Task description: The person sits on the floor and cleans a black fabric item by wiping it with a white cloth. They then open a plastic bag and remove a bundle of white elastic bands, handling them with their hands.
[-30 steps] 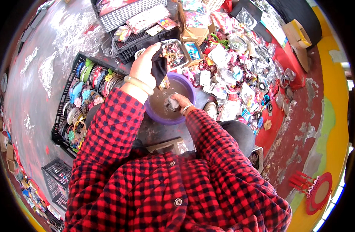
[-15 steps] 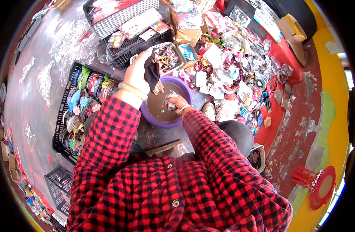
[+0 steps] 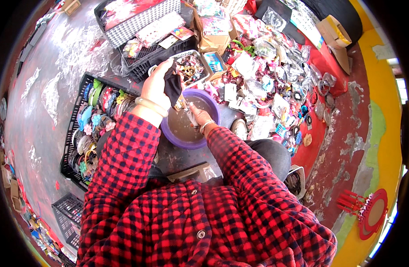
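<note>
My left hand is closed around a black cloth piece, held above the left rim of a purple basin. A small brownish, shiny part shows at the lower end of the black piece. My right hand is over the basin, closed on a wet greyish-white rag, its fingers beside the shiny part. Whether the rag touches that part is hard to tell. Murky brownish water stands in the basin.
Left of the basin stands a black crate of headbands. Beyond it are a white tray of small accessories, a cardboard box and a black crate. A heap of packaged accessories spreads rightward. A red stool stands far right.
My right hand has moved up and left with the rag, from the basin's middle to beside the black cloth piece. My left hand has lowered slightly, still holding the piece.
</note>
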Action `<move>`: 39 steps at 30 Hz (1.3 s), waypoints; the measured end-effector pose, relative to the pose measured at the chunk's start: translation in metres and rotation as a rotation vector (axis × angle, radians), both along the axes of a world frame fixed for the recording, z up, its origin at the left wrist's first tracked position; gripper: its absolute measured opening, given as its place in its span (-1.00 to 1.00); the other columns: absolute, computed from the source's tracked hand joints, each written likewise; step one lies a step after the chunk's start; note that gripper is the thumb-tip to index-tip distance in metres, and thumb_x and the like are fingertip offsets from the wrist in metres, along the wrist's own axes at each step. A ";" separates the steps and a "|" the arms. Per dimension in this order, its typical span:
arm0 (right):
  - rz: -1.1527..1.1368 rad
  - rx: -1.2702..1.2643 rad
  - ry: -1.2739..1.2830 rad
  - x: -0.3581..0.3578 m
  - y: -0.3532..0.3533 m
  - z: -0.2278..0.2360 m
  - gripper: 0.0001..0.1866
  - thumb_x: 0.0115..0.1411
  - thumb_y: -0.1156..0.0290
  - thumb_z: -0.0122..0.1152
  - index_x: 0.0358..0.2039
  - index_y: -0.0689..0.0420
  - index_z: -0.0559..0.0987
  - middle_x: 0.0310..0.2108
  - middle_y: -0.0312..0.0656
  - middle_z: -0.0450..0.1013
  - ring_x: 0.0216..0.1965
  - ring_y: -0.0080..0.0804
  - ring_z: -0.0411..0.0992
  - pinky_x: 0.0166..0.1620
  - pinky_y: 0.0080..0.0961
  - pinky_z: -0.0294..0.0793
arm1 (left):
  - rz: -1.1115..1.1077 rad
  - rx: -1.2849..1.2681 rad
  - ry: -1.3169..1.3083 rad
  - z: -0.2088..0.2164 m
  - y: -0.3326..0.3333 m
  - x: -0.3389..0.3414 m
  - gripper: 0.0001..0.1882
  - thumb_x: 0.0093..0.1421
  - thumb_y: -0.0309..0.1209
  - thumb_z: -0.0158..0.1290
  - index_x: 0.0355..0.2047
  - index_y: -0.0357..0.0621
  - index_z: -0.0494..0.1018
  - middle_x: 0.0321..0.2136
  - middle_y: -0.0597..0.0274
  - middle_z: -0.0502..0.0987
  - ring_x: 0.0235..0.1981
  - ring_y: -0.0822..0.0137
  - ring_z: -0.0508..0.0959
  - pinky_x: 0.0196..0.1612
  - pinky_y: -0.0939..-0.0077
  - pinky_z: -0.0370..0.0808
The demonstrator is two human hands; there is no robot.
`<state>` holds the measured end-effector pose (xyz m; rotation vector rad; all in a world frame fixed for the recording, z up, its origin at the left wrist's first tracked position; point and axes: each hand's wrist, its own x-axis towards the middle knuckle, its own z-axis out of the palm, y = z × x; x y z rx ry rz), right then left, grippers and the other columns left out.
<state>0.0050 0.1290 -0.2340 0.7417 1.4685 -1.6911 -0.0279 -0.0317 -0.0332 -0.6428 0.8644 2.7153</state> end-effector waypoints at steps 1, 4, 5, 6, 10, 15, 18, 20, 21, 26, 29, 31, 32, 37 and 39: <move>0.022 0.032 -0.044 -0.002 0.001 -0.002 -0.78 0.04 0.20 0.28 -0.48 0.07 0.53 -0.60 -0.30 0.42 -0.66 -0.51 0.34 -0.67 -0.48 0.17 | 0.000 -0.009 -0.007 0.001 0.001 0.000 -0.77 0.17 -0.25 0.02 -0.48 -0.16 0.41 -0.65 0.23 0.43 -0.64 0.32 0.43 -0.53 0.45 0.41; -0.010 0.046 0.077 0.000 -0.007 -0.004 -0.76 0.07 0.19 0.24 -0.53 0.10 0.52 -0.65 -0.30 0.40 -0.69 -0.49 0.32 -0.66 -0.46 0.19 | 0.003 -0.004 -0.016 -0.002 0.000 -0.001 -0.77 0.17 -0.25 0.03 -0.49 -0.16 0.41 -0.65 0.22 0.43 -0.64 0.32 0.43 -0.53 0.45 0.41; -0.019 0.052 0.117 0.002 -0.010 -0.001 -0.76 0.07 0.21 0.23 -0.52 0.12 0.53 -0.65 -0.29 0.41 -0.70 -0.49 0.32 -0.66 -0.46 0.21 | 0.004 0.008 -0.019 -0.002 -0.001 -0.001 -0.76 0.17 -0.25 0.03 -0.49 -0.16 0.41 -0.65 0.22 0.43 -0.64 0.32 0.43 -0.53 0.45 0.41; -0.028 0.059 0.157 0.004 -0.013 0.002 -0.77 0.07 0.23 0.21 -0.51 0.13 0.53 -0.65 -0.28 0.41 -0.70 -0.48 0.31 -0.65 -0.46 0.22 | 0.004 0.019 -0.022 -0.003 -0.001 -0.001 -0.76 0.17 -0.25 0.03 -0.49 -0.16 0.41 -0.65 0.21 0.43 -0.64 0.32 0.43 -0.53 0.45 0.41; 0.017 0.075 0.223 0.006 -0.014 -0.003 -0.83 0.02 0.34 0.19 -0.47 0.19 0.56 -0.60 -0.27 0.44 -0.64 -0.51 0.33 -0.59 -0.46 0.27 | 0.018 0.017 -0.013 -0.003 0.000 0.000 -0.76 0.17 -0.25 0.03 -0.50 -0.16 0.40 -0.64 0.21 0.43 -0.63 0.32 0.43 -0.53 0.46 0.41; -0.033 0.115 0.230 0.005 -0.017 -0.001 -0.86 -0.01 0.42 0.16 -0.48 0.23 0.57 -0.58 -0.30 0.45 -0.62 -0.53 0.33 -0.54 -0.52 0.28 | 0.003 0.032 -0.023 -0.007 -0.001 -0.003 -0.75 0.17 -0.25 0.03 -0.50 -0.17 0.40 -0.65 0.20 0.42 -0.61 0.31 0.43 -0.51 0.46 0.41; -0.037 0.122 0.198 0.005 -0.020 0.011 -0.84 -0.02 0.39 0.18 -0.49 0.23 0.57 -0.58 -0.30 0.44 -0.62 -0.53 0.33 -0.54 -0.52 0.27 | 0.024 0.019 -0.022 -0.009 -0.002 -0.002 -0.75 0.18 -0.25 0.02 -0.49 -0.17 0.40 -0.64 0.20 0.42 -0.59 0.32 0.43 -0.49 0.45 0.40; -0.052 0.094 0.187 0.006 -0.021 0.012 -0.83 -0.02 0.36 0.20 -0.50 0.20 0.57 -0.59 -0.29 0.44 -0.62 -0.52 0.33 -0.55 -0.52 0.27 | 0.006 0.043 -0.005 -0.008 -0.004 -0.001 -0.76 0.18 -0.26 0.01 -0.49 -0.17 0.40 -0.64 0.21 0.42 -0.59 0.31 0.43 -0.49 0.45 0.40; -0.069 0.064 0.178 0.005 -0.021 0.009 -0.83 -0.02 0.34 0.22 -0.50 0.18 0.58 -0.60 -0.29 0.44 -0.62 -0.52 0.34 -0.55 -0.52 0.26 | -0.002 0.054 0.003 -0.007 -0.004 -0.001 -0.76 0.19 -0.26 0.01 -0.50 -0.17 0.40 -0.64 0.21 0.42 -0.60 0.31 0.43 -0.49 0.45 0.40; -0.099 -0.434 0.008 -0.004 -0.001 -0.029 -0.76 0.07 0.34 0.19 -0.22 0.08 0.51 -0.36 -0.31 0.46 -0.32 -0.38 0.44 -0.30 -0.39 0.39 | 0.015 0.043 0.036 -0.010 -0.004 -0.004 -0.82 0.20 -0.30 -0.01 -0.46 -0.12 0.43 -0.62 0.27 0.48 -0.63 0.35 0.49 -0.54 0.46 0.46; 0.021 -0.568 0.098 -0.005 0.010 -0.024 -0.61 0.10 0.42 0.19 -0.03 0.11 0.39 -0.13 -0.28 0.41 -0.11 -0.35 0.40 -0.06 -0.30 0.39 | 0.077 0.030 0.034 -0.004 -0.003 -0.001 -0.85 0.19 -0.32 0.01 -0.45 -0.11 0.42 -0.61 0.25 0.47 -0.63 0.32 0.48 -0.55 0.43 0.45; 0.073 -0.462 0.099 -0.007 0.011 -0.021 -0.56 0.09 0.45 0.19 0.01 0.11 0.36 -0.12 -0.28 0.41 -0.11 -0.35 0.40 -0.04 -0.29 0.38 | 0.096 0.025 0.023 -0.004 -0.003 -0.001 -0.85 0.18 -0.32 0.02 -0.45 -0.12 0.41 -0.61 0.24 0.47 -0.64 0.31 0.47 -0.55 0.42 0.45; 0.040 -0.505 0.161 -0.006 0.010 -0.020 -0.56 0.07 0.44 0.19 0.00 0.09 0.38 -0.15 -0.22 0.41 -0.15 -0.34 0.40 -0.15 -0.27 0.45 | 0.103 0.023 0.018 -0.004 -0.003 -0.001 -0.85 0.17 -0.32 0.03 -0.45 -0.12 0.41 -0.60 0.24 0.46 -0.64 0.30 0.47 -0.55 0.41 0.45; -0.125 -0.602 0.108 -0.004 0.010 0.002 -0.63 0.00 0.42 0.22 -0.14 0.20 0.45 -0.21 -0.14 0.43 -0.18 -0.23 0.43 -0.24 -0.24 0.54 | 0.056 0.083 0.051 -0.003 -0.005 0.001 -0.85 0.17 -0.32 0.03 -0.46 -0.13 0.42 -0.59 0.26 0.47 -0.64 0.32 0.47 -0.55 0.42 0.46; -0.189 -0.654 0.122 -0.003 0.009 0.005 -0.65 -0.02 0.48 0.19 -0.17 0.27 0.44 -0.21 -0.11 0.43 -0.15 -0.19 0.43 -0.22 -0.22 0.54 | 0.050 0.105 0.063 -0.002 -0.005 0.001 -0.85 0.17 -0.33 0.04 -0.46 -0.12 0.43 -0.59 0.27 0.48 -0.63 0.33 0.47 -0.54 0.43 0.46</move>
